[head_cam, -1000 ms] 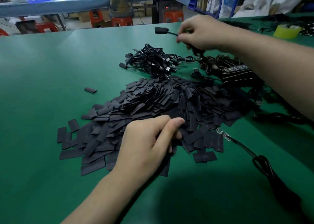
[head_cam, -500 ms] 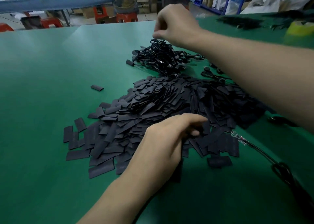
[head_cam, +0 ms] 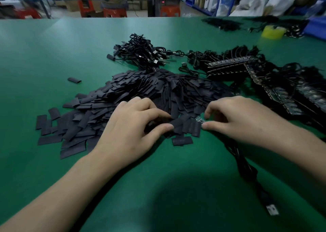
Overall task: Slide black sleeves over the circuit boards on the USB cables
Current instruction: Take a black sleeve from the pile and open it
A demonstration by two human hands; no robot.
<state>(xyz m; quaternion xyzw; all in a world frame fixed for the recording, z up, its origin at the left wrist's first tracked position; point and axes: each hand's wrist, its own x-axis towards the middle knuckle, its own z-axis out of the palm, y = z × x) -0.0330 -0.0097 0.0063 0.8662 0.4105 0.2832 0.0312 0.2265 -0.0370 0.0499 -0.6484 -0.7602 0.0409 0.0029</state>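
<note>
A large heap of flat black sleeves [head_cam: 150, 94] covers the middle of the green table [head_cam: 53, 55]. My left hand [head_cam: 135, 126] rests on the heap's near edge, with thumb and fingers pinched on a black sleeve [head_cam: 169, 124]. My right hand [head_cam: 236, 119] is just to its right, pinching a small circuit board [head_cam: 200, 120] at the end of a black USB cable [head_cam: 247, 170]. That cable runs toward me and ends in a plug [head_cam: 272, 209]. The board's tip lies among the sleeves.
A bundle of finished cables [head_cam: 142, 53] lies behind the heap. Rows of cables with bare boards [head_cam: 264, 80] fill the right side. One stray sleeve [head_cam: 74, 80] lies at the left. A yellow tape roll [head_cam: 272, 31] sits far right. A person sits at a far table.
My right hand has come back from the far cable bundle to the near edge of the heap and now pinches the circuit board. My left hand stays on the sleeves.
</note>
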